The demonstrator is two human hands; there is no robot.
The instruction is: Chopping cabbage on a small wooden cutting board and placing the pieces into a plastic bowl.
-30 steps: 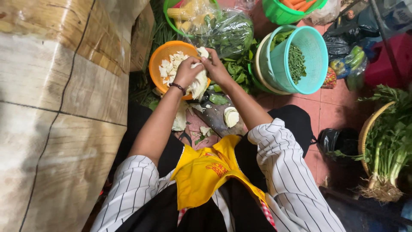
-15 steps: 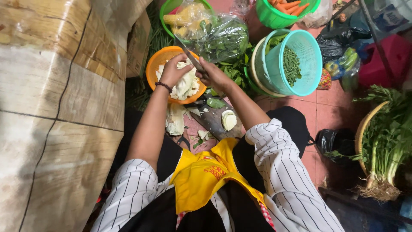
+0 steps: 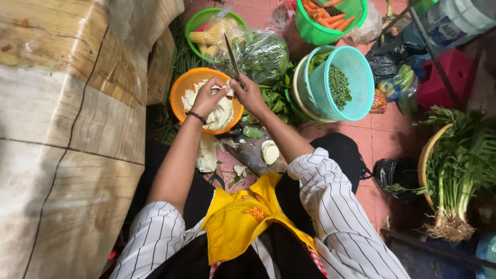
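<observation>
Grip: a knife (image 3: 232,58) was held closed in the right hand (image 3: 251,94), blade pointed to the far side and slightly left; a pale cabbage piece (image 3: 226,93) was pinched in the fingers of the left hand (image 3: 206,98).
Place of the cabbage piece: it was held between the two hands, above the orange basket (image 3: 178,93), touching or just beside the heel of the blade.
Key relation: the piece lay just left of the knife hand; the long axis of the blade ran from near to far, away from the body; the left hand was the nearer to the piece, the right being just beside it.
Basket contents: pale cut cabbage leaves (image 3: 219,113) were heaped inside, directly under the hands.
Near side: a wooden cutting board (image 3: 253,152) was laid between the knees, with a cut cabbage stump (image 3: 269,152) on it and loose scraps (image 3: 207,157) to its left.
Far side: a bag of leafy greens (image 3: 263,54) and a green basket (image 3: 199,20) with yellow corn were set just beyond the blade tip.
Right side: a teal basket (image 3: 361,67) of green beans stood near, and a bundle of rooted greens (image 3: 460,170) lay well apart.
Left side: a large taped sack (image 3: 62,103) was pressed close to the left arm.
In the way: nothing was seen between hands and basket; the bag of greens lay close to the knife point.
</observation>
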